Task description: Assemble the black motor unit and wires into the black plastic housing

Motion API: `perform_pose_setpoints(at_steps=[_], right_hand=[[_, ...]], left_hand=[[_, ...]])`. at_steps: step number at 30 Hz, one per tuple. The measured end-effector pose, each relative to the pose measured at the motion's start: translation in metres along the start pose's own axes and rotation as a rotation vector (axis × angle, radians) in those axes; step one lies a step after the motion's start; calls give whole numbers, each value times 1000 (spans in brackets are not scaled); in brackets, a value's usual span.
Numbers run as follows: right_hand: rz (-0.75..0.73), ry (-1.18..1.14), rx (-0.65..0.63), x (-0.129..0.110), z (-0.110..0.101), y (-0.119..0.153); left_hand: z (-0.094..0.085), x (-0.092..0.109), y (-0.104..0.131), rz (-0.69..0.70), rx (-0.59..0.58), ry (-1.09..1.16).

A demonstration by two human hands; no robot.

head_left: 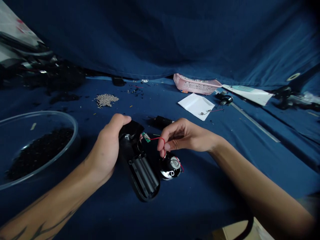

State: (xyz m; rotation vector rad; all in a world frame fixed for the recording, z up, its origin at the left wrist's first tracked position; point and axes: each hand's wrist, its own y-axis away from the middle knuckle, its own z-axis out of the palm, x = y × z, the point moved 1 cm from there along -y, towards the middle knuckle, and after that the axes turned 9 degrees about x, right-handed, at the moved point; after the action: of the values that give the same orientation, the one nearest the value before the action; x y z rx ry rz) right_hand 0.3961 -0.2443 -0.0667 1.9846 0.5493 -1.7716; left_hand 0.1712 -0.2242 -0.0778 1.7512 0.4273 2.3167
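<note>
A backdrop is formed by the hanging blue cloth (160,36), and the work surface is covered by a blue tablecloth (190,210). At the left edge a clear bowl (50,112) is seen, its bottom covered with small black pieces (42,150). At the far side a pink basket (197,86) is set against the foot of the hanging cloth, and just in front of it a white sheet (192,104) is laid. In the middle of the near area an elongated black housing (146,178), hollow side up, is grasped at its far end by the left hand (106,150). Just right of its near end a round black-and-silver part (172,168) is placed on the tablecloth. Beyond the left hand, small light-coloured pieces are gathered in a pile (107,100). Beside the housing's far end a small green circuit board (145,137) is seen, to which a red wire (155,138) is joined. The wire is pinched between the thumb and fingers of the right hand (186,135), which is held just above the round part.
</note>
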Motion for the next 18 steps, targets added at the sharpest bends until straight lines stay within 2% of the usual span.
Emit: perform_pose_setpoints(at_steps=[14,18], right_hand=[[41,-62,-28,0,4,-1],[51,-69,-29,2,3,0]], left_hand=[[-1,-1,0,57,97,-77],[1,4,3,11,119,-43]])
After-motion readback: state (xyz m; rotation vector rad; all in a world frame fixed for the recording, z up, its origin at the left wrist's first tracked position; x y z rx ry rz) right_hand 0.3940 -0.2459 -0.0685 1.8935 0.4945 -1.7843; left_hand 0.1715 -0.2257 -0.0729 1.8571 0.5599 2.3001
